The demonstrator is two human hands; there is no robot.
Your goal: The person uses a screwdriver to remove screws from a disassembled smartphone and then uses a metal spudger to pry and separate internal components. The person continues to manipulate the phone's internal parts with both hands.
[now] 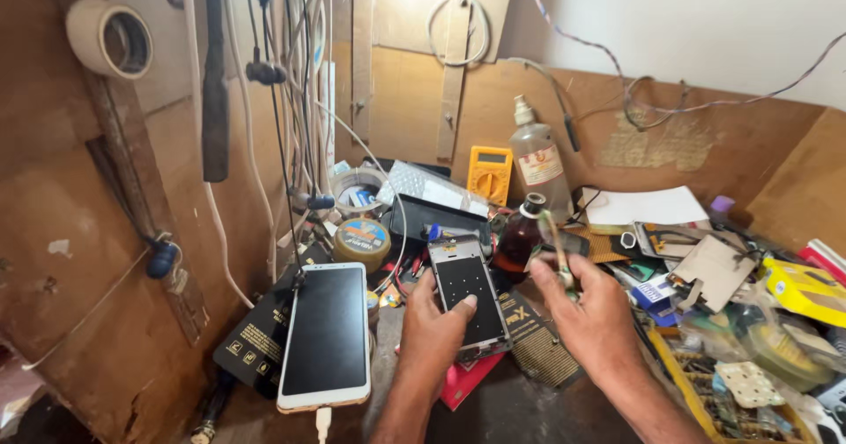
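Note:
My left hand point(432, 334) holds a disassembled phone frame point(467, 296) with a dark inner panel, thumb pressed on its face. My right hand point(589, 316) grips a thin brush-like tool point(557, 248) that points up and back, its tip near a small brown bottle point(518, 237). Both hands hover over the cluttered bench just right of a white smartphone point(325, 336) that lies face up with a dark screen and a cable plugged in at its near end.
A yellow multimeter point(489, 173), a clear plastic bottle point(538, 164), a round tin point(361, 240) and a tape roll point(357, 184) stand behind. Cables point(282, 100) hang along the left wooden wall. Parts trays point(731, 391), paper and yellow packaging point(806, 290) crowd the right side.

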